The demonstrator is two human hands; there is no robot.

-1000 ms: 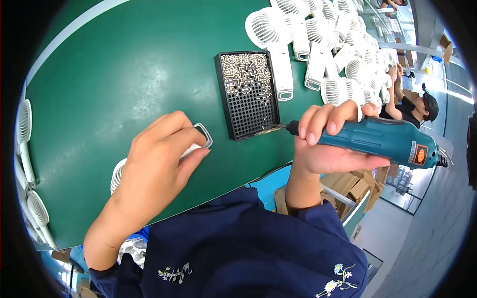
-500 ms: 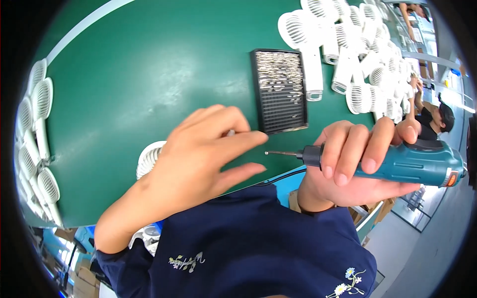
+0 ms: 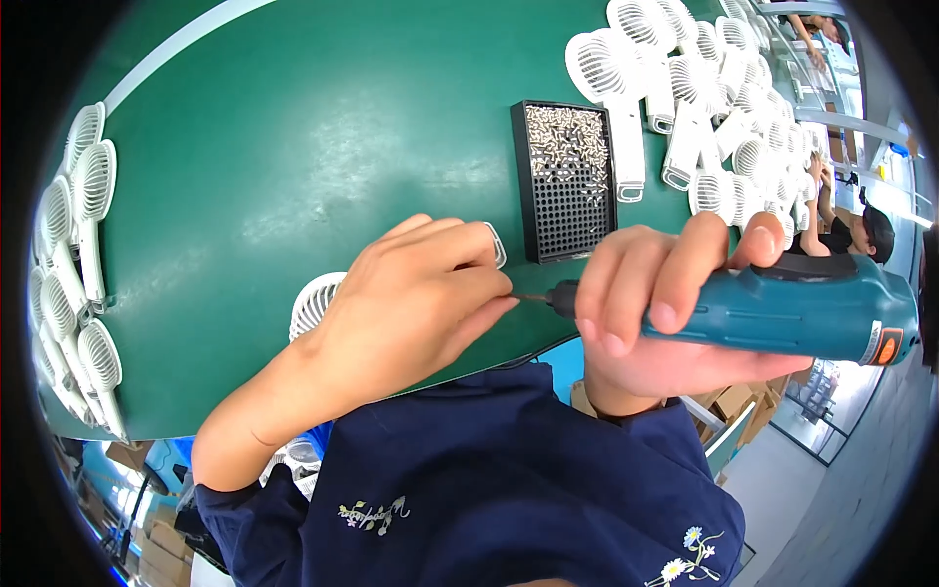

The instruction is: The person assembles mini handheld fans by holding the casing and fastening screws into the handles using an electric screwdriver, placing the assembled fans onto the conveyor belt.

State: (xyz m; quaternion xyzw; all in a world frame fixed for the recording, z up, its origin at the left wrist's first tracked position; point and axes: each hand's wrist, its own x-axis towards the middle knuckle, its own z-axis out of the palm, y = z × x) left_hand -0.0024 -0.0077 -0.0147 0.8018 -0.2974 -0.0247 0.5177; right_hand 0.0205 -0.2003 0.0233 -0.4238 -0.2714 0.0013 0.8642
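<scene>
My right hand (image 3: 675,293) is wrapped around a teal electric screwdriver (image 3: 782,311), held level with its thin bit (image 3: 533,297) pointing left. My left hand (image 3: 421,293) is closed, with thumb and forefinger pinched at the tip of that bit. Whether a screw is between those fingertips is hidden. Beneath the left hand is a white handheld fan (image 3: 315,305); its round grille shows left of the wrist, and a handle end sticks out past the knuckles. Just beyond the hands lies a black perforated tray (image 3: 567,220) with small silver screws heaped over its far part.
White handheld fans (image 3: 719,108) are piled at the far right of the green table (image 3: 274,127). More fans (image 3: 93,186) lie stacked along the left edge. A person in a black cap (image 3: 877,230) is at the right, beyond the pile. Cardboard boxes (image 3: 166,548) stand below the table at lower left.
My left thumb and forefinger have closed from apart to a pinch at the bit's tip. The screwdriver has moved slightly left, toward the left hand.
</scene>
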